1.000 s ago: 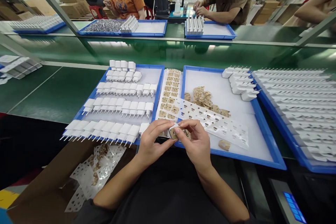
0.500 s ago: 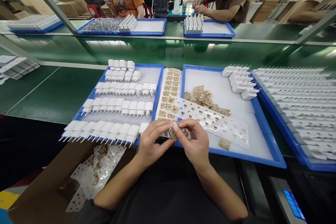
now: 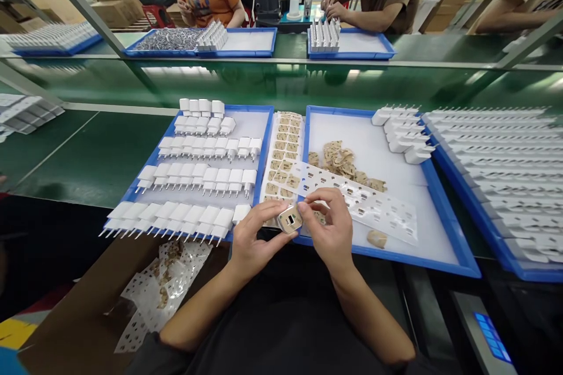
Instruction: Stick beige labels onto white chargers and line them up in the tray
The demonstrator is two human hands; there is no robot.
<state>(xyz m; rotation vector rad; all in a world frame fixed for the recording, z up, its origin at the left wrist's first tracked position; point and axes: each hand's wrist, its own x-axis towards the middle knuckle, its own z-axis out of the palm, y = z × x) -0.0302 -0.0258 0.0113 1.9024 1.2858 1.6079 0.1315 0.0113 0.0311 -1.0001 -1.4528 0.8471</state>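
Note:
My left hand (image 3: 254,240) grips a small charger (image 3: 290,220) between thumb and fingers, its port face turned up toward me. A tan sticker covers that face around a dark slot. At the charger's right edge, the thumb and forefinger of my right hand (image 3: 331,231) are pinched together; whatever lies between them is too small to tell. Just beyond the hands lie a sheet of tan stickers (image 3: 281,146) and a mostly bare white backing strip (image 3: 360,202). Loose tan pieces (image 3: 341,161) are heaped in the right-hand tray (image 3: 457,240).
Rows of white plug chargers (image 3: 189,179) fill the left tray (image 3: 269,129). More chargers (image 3: 404,135) stand at the right tray's far corner, beside another full tray (image 3: 492,228). A cardboard box (image 3: 83,304) with scraps sits below left. Co-workers sit across the green bench (image 3: 246,85).
The charger's stickered face has come into view as it tilted toward me. My right fingers have shifted slightly right, from over the face to its edge.

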